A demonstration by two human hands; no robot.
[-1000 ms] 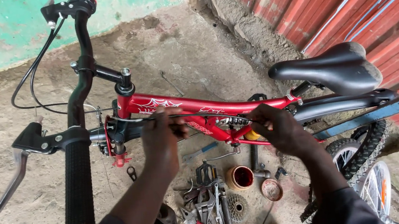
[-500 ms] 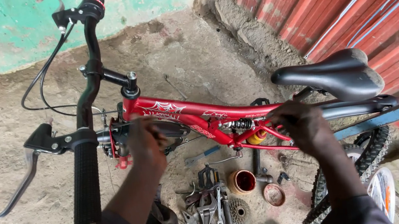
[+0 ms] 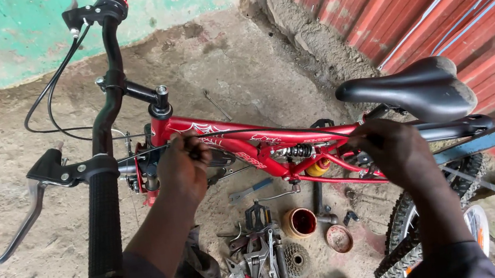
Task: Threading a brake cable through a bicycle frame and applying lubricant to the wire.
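Gripping the front of a red bicycle frame [image 3: 242,143], the left hand [image 3: 184,168] closes its fingers around the tube just behind the head tube, where a thin black cable [image 3: 271,129] runs along the top of the frame. The right hand [image 3: 395,153] lies at 3 o'clock from the left, curled over the rear part of the frame directly below the black saddle [image 3: 416,89]; what its fingers pinch cannot be told. Between the two hands sits a coil spring [image 3: 295,151] with a yellow bushing. The handlebar grip [image 3: 103,227] and brake lever [image 3: 19,230] stand at 8 o'clock from the left hand. On the ground at 6 o'clock lie a pile of tools [image 3: 254,256], a small brown tin [image 3: 300,222] and its lid [image 3: 339,238]. The knobby rear tyre [image 3: 404,236] shows at 5 o'clock, beside a red corrugated wall [image 3: 430,0].
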